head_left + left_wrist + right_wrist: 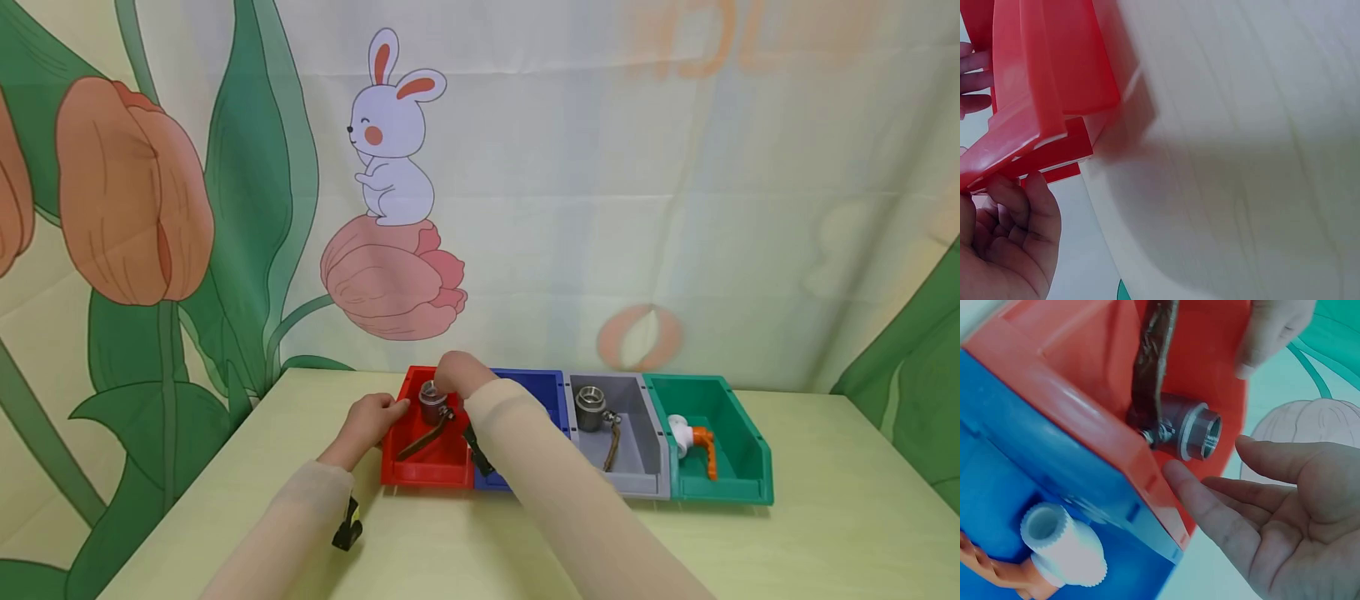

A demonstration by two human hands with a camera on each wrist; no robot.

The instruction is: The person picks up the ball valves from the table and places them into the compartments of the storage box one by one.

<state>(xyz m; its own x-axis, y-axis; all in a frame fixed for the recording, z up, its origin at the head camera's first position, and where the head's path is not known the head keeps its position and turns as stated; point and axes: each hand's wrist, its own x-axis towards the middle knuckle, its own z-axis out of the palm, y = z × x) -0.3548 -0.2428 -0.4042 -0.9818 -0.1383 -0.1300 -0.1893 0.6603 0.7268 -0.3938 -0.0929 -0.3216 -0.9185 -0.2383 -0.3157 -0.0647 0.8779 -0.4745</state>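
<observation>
A metal ball valve with a brown lever handle sits in the red bin, its threaded opening facing up in the head view. My left hand grips the red bin's left rim, fingers curled under the lip in the left wrist view. Over the back of that bin is my right hand. In the right wrist view its thumb and forefinger are spread beside the valve's open end, with a gap visible between them and the metal.
Right of the red bin, joined in a row, are a blue bin holding a white plastic valve with an orange handle, a grey bin with another metal valve, and a green bin with a white-and-orange valve. A printed curtain hangs behind.
</observation>
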